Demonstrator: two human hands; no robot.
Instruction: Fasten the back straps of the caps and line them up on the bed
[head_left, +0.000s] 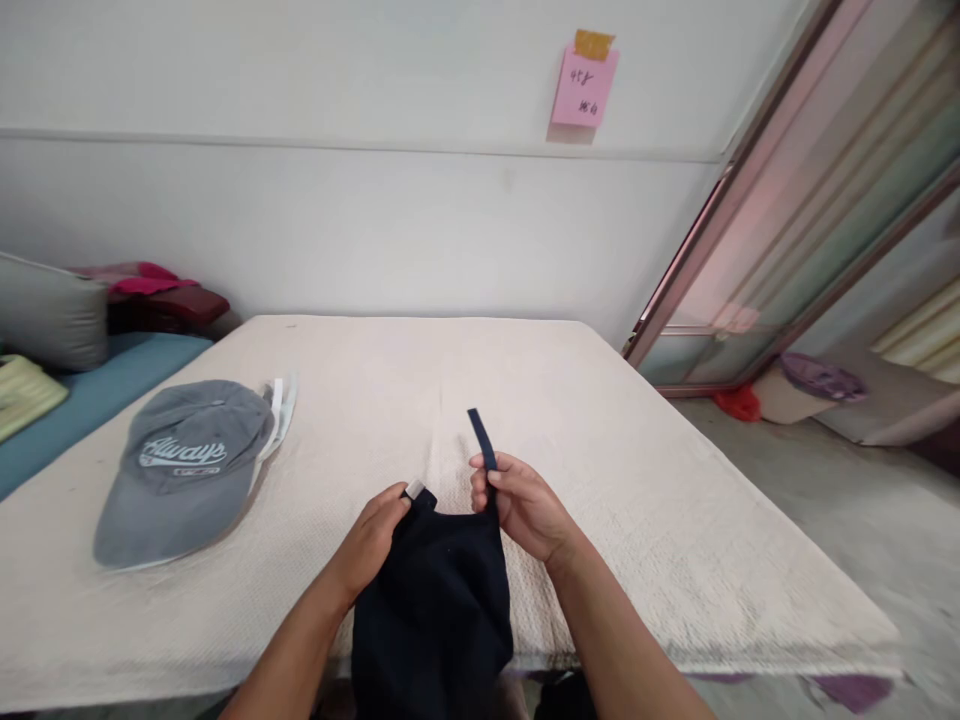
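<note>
A dark navy cap (439,610) hangs over the front edge of the table, its back opening facing away from me. On the left side of that opening, my left hand (377,535) pinches the cap beside a small metal buckle (414,489). The thumb and fingers of my right hand (525,500) are closed on the cap's loose strap (482,436), whose free end points up and away. Strap and buckle are apart from each other. The cap's lower part runs out of view at the bottom.
A grey cap (187,475) with white lettering lies at the left on the cream-covered table (637,450). A grey cushion (52,310) sits beyond it. A pink note (585,90) is taped to the wall. Glass sliding doors and a bin (795,390) are at the right.
</note>
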